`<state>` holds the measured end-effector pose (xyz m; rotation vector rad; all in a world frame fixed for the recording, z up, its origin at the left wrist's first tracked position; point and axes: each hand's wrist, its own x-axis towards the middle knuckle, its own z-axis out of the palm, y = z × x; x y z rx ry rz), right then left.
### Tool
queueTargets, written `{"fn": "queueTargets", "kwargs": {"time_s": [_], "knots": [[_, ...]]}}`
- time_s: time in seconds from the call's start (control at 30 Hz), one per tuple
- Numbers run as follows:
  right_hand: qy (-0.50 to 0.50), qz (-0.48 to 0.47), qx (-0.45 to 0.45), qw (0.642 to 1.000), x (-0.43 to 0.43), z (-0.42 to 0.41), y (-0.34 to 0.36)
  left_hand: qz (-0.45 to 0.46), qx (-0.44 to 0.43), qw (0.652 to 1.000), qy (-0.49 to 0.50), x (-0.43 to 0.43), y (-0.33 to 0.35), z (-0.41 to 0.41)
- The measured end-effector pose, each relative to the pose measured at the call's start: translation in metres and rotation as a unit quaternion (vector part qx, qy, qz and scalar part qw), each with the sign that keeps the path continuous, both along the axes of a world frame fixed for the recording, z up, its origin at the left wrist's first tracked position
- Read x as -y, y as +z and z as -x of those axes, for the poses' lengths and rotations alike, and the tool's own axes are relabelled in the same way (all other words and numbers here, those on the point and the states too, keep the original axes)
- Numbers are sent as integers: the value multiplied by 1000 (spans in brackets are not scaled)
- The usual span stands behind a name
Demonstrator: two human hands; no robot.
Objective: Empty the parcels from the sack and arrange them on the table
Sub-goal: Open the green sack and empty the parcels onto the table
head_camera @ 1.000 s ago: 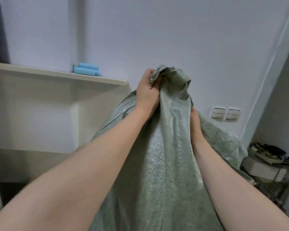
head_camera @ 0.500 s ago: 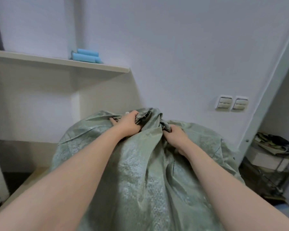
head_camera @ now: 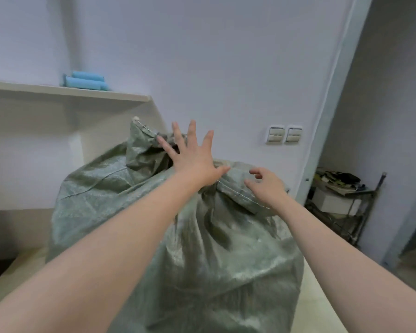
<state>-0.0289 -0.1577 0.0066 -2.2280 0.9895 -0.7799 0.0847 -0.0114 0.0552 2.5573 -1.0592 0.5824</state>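
A large green woven sack [head_camera: 202, 248] stands bulging on the pale table [head_camera: 322, 296], its crumpled mouth at the top towards the wall. My left hand [head_camera: 190, 157] is spread wide with straight fingers just above the sack's mouth and holds nothing. My right hand [head_camera: 265, 186] hovers over the folded stitched rim on the right, fingers loosely bent, gripping nothing. No parcels are visible; the sack hides its contents.
A white shelf [head_camera: 70, 92] on the left wall carries blue rolls [head_camera: 85, 82]. Two wall switches [head_camera: 283, 134] sit behind the sack. A metal rack [head_camera: 341, 205] with a white box and clutter stands at the right, beside a doorway.
Both hands lowered the sack's gathered top, then let go of it. The left hand now spreads open above the mouth and the right hand hovers over the rim.
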Motion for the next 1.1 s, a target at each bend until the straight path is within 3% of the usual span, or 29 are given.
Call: {"fn": "queueTargets", "kwargs": {"time_s": [0.23, 0.4, 0.67, 0.8, 0.93, 1.03, 1.1], "knots": [[-66, -53, -22, 996, 89, 56, -31, -96, -39, 995, -4, 60, -25, 50], [23, -123, -73, 989, 151, 67, -58, -134, -73, 986, 65, 113, -41, 52], [105, -225, -65, 967, 190, 27, -93, -206, 90, 952, 206, 122, -61, 36], [123, -208, -129, 962, 197, -14, -128, -207, -12, 932, 299, 113, -61, 15], [33, -129, -131, 983, 177, -14, -101, -126, -163, 916, 345, 104, -75, 0], [25, -176, -17, 984, 172, -15, -92, -158, -200, 909, 329, 99, -74, -2], [54, -271, 100, 956, 171, -16, -88, -128, -197, 913, 333, 100, -73, -8]]}}
